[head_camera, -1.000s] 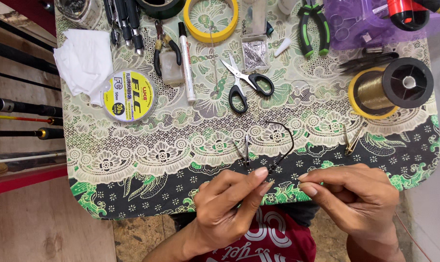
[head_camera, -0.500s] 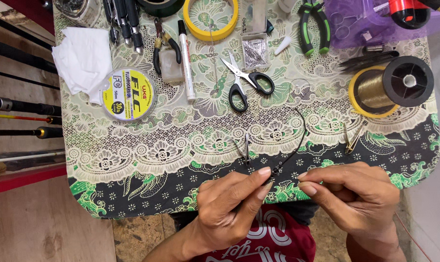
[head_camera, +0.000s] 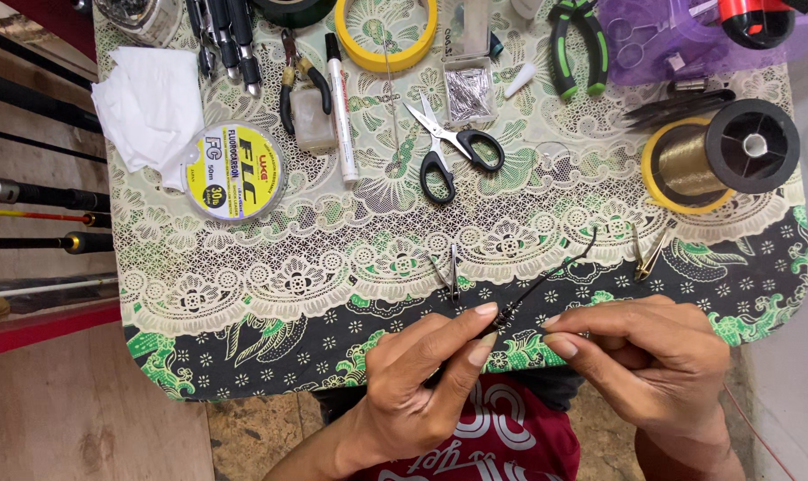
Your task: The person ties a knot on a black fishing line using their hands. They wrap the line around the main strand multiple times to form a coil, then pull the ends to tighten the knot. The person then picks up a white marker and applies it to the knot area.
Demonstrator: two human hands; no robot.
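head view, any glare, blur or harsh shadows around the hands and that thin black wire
Head view: even, soft light, no hard shadows; left hand and right hand sharp; the thin black wire is fine but legible against the patterned cloth; mild sheen on the purple plastic box.

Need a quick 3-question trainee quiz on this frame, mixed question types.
1. True or false: the black-handled scissors lie shut on the patterned tablecloth.
2. Which hand pinches the thin black curved wire between thumb and forefinger: left hand, right hand, or both?
3. Fill in: the large black spool of golden line sits toward the table's ____ side.

Key
1. False; the blades are spread open.
2. Both; each hand's grip is at the wire's lower end.
3. Right.
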